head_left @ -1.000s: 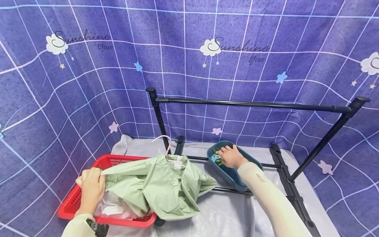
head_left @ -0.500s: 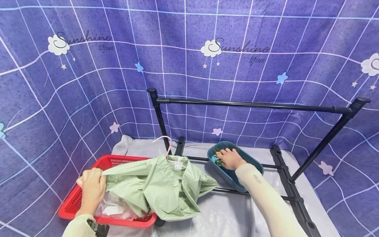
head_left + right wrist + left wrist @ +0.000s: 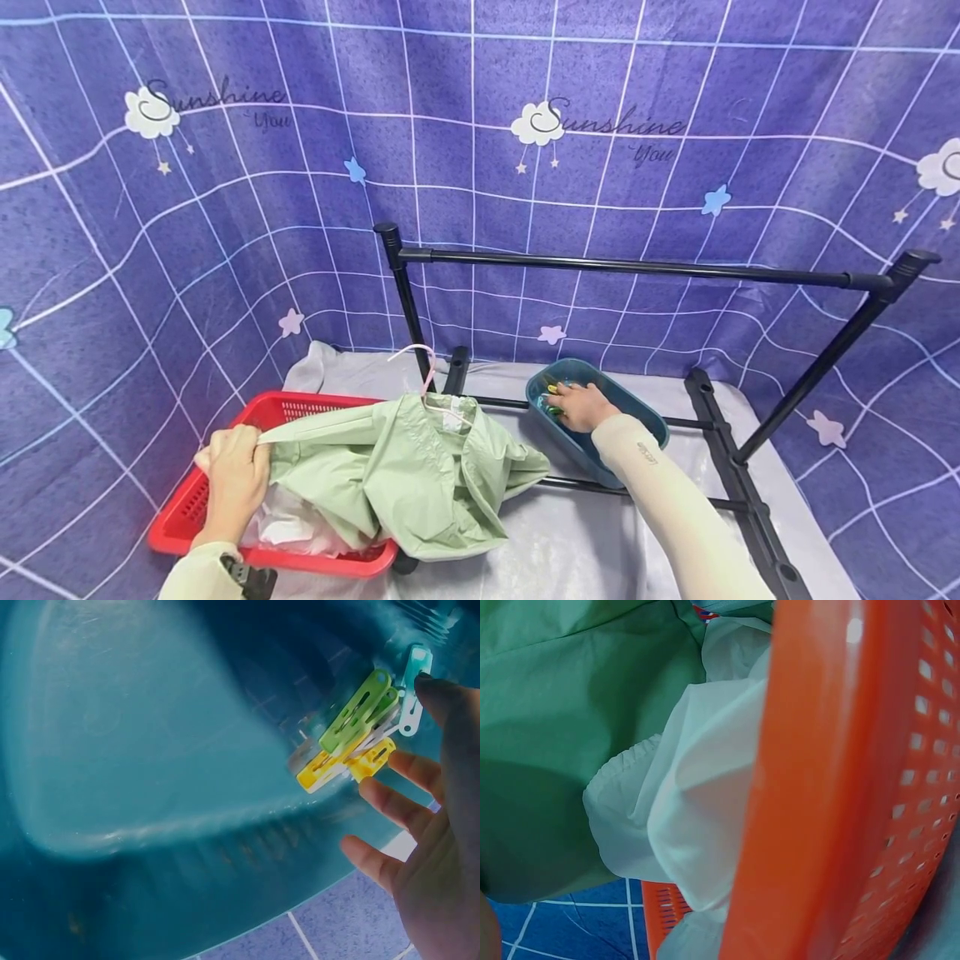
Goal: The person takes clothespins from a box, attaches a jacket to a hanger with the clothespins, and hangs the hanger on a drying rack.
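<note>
In the head view my left hand [image 3: 234, 475] grips the end of a sleeve of a light green long-sleeved top [image 3: 420, 475], over a red basket [image 3: 352, 567]. A pink hanger [image 3: 429, 367] sits in the top's neck, its hook sticking up. My right hand [image 3: 585, 407] reaches into a dark teal tub [image 3: 637, 400]. The right wrist view shows its fingers spread beside several clothespins: a green clothespin [image 3: 352, 712], a yellow clothespin [image 3: 373, 759] and a light blue clothespin [image 3: 416, 690]. One fingertip touches the light blue one; nothing is gripped there.
A black clothes rack stands behind, its top rail [image 3: 600, 264] running across and its lower bars passing under the tub. White cloth [image 3: 292, 525] lies in the red basket. A purple grid-patterned curtain [image 3: 465, 183] encloses the space, above a grey floor cloth [image 3: 555, 542].
My right hand has moved slightly left and lower in the tub, among the clothespins. The left hand and the green top have stayed in place.
</note>
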Action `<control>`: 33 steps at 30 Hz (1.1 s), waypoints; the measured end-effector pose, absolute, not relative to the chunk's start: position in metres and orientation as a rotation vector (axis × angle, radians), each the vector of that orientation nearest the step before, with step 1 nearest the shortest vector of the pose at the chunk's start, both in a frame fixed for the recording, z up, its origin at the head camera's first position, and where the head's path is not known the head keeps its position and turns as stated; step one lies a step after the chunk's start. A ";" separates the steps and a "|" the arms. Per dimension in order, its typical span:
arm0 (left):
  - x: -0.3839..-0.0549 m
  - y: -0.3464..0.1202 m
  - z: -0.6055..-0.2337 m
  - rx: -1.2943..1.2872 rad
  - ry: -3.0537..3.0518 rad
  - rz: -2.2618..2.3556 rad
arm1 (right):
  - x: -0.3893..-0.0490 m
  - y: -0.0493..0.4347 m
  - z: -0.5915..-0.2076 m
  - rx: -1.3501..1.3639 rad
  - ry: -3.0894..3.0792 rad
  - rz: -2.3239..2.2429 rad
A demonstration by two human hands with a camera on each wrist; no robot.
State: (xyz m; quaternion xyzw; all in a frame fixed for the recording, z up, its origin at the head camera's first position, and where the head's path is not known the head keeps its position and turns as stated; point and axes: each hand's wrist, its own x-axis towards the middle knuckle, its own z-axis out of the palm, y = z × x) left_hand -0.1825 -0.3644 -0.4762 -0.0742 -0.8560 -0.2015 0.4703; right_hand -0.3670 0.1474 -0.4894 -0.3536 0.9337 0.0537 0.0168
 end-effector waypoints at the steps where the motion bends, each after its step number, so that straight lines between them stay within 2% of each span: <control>1: -0.182 -0.364 -0.476 -0.182 -2.096 -0.494 | -0.367 0.147 -0.490 -1.101 2.901 0.161; 33: -0.183 -0.366 -0.480 -0.184 -2.082 -0.496 | -0.362 0.146 -0.477 -0.859 2.751 0.154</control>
